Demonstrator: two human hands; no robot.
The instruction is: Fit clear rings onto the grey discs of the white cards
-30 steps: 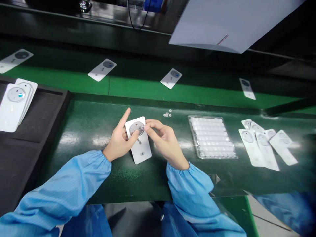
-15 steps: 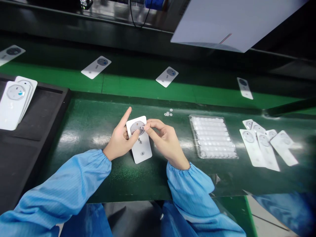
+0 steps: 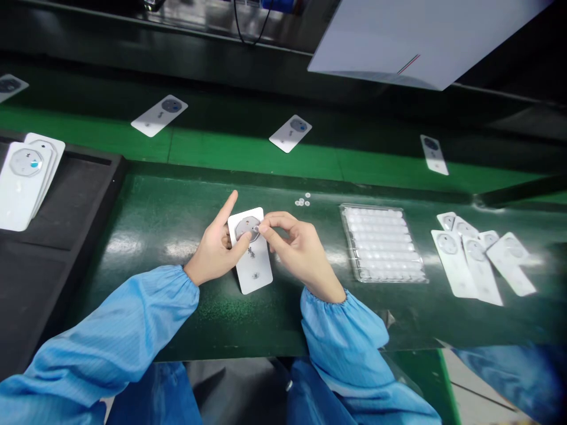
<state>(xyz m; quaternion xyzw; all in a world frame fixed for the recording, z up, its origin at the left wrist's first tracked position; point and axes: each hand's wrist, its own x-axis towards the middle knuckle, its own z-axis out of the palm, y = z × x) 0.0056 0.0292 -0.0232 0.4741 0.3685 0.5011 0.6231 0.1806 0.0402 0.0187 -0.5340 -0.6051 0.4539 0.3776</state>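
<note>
A white rectangular panel (image 3: 257, 262) with rounded corners is tilted up above the green bench. It bears a grey octagonal plate (image 3: 245, 224) near its top and dark printed marks below. My left hand (image 3: 217, 248) grips the panel's left side, thumb laid over the front and index finger stretched away. At the octagon's right edge, my right hand (image 3: 295, 245) pinches a small pale ring (image 3: 256, 229) between thumb and fingertips, against or just over the plate. Several similar little discs (image 3: 302, 202) lie on the bench beyond my hands.
A clear tray (image 3: 352, 254) filled with white rows stands right of my hands. Several loose panels (image 3: 458, 271) overlap farther right. Stacked panels (image 3: 20, 195) rest on a black surface (image 3: 84, 195) at left. Spaced panels (image 3: 287, 139) lie on the green belt behind; a white board (image 3: 411, 35) hangs above.
The panels on the belt behind have shifted left. My hands keep nearly the same pose on the panel, with the small ring still at the octagon's right edge.
</note>
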